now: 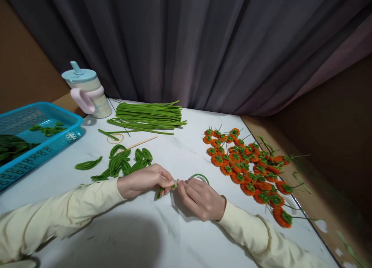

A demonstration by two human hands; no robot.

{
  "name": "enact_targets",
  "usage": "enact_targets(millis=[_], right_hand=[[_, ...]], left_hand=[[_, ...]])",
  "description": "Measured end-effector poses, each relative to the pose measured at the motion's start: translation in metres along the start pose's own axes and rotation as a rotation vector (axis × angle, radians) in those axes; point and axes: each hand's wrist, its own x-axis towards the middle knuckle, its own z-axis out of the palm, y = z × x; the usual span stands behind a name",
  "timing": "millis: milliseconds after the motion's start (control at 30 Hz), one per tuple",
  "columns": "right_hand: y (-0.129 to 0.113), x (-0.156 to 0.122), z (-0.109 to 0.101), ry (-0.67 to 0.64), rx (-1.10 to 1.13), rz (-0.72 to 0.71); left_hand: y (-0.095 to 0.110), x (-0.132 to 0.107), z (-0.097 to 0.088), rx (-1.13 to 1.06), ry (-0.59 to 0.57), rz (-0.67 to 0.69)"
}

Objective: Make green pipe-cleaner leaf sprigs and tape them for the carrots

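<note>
- Left hand (pixel 145 180): fingertips closed on one end of a small green chenille-stem leaf (pixel 165 189), held low over the white marbled tabletop (pixel 180 241), centre front.
- Right hand (pixel 200 198): thumb and forefinger pinch the same leaf's other end, so both hands steady it.
- Green tape roll (pixel 200 177): just behind the right fingers, within easy reach.
- Loose green chenille leaves (pixel 128 161): near the left wrist.
- Orange chenille fruits with green caps (pixel 247 167): heaped to the right, apart from the hands.

Head camera looks down, forward — seemingly close — over the table (pixel 180 151).
</note>
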Motion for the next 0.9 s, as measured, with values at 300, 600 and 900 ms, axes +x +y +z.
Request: enact_targets(millis=[300,600,900], right_hand=[[0.003,0.0,0.003,0.0,0.64,0.667],[0.006,0.006,0.001,-0.007,1.057,1.002],[0.001,-0.001,0.006,-0.058,0.682,0.532]], left_hand=[[0.002,0.0,-0.003,0.534,0.104,0.318],[0.001,-0.009,-0.001,1.188,0.19,0.64],[0.013,-0.005,-0.011,0.577,-0.026,0.117]])
